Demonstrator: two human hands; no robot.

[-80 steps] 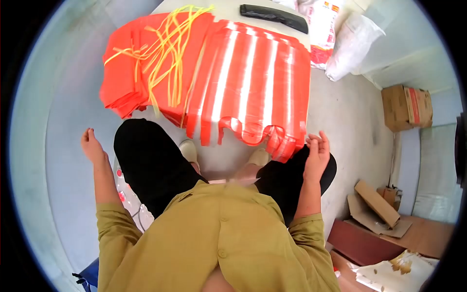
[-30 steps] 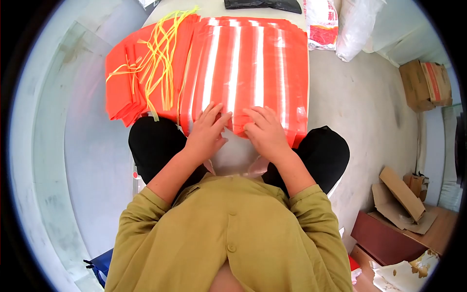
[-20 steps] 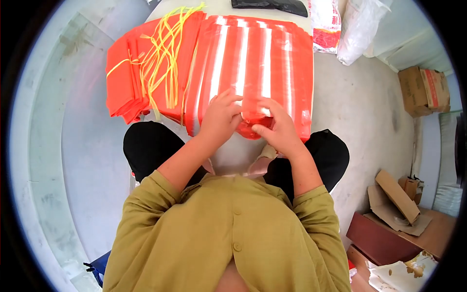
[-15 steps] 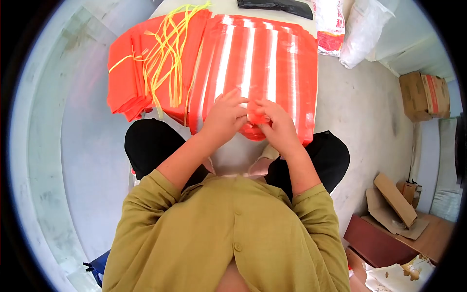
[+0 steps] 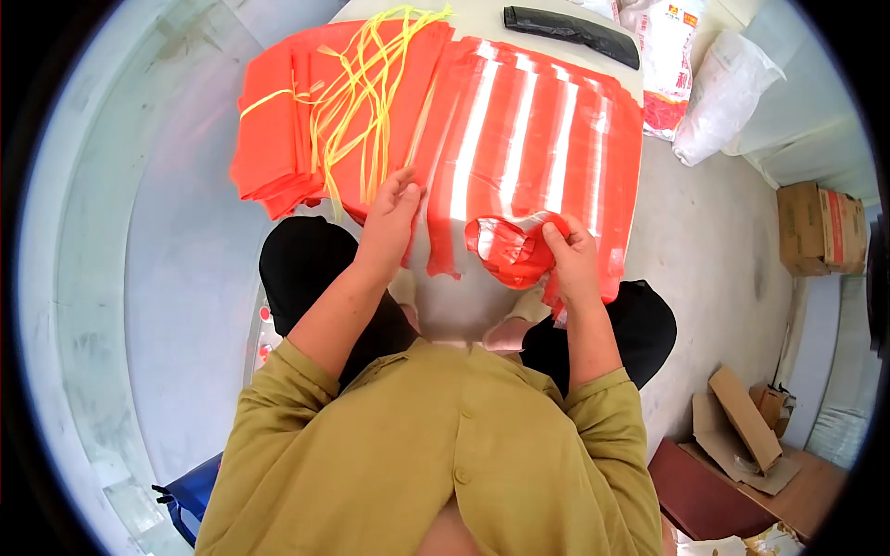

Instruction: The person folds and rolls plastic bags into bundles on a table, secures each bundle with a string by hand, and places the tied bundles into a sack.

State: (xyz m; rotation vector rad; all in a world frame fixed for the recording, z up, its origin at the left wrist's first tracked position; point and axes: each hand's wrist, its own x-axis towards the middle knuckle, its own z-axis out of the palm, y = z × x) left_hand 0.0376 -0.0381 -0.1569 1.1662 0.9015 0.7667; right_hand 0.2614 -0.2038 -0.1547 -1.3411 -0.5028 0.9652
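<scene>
Red sheets (image 5: 538,139) look glossy plastic; black roll (image 5: 570,35), shiny plastic; box (image 5: 802,227), matt cardboard.

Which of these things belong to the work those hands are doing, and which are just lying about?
Seems part of it:
- striped red plastic, pinched by the right hand
- folded red bundle and yellow strips, probably

Apparently just lying about:
- black roll
- printed sack
- closed carton
- loose cardboard

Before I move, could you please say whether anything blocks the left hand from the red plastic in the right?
Nothing visible stands between the left hand and the red plastic in the right hand.
</scene>
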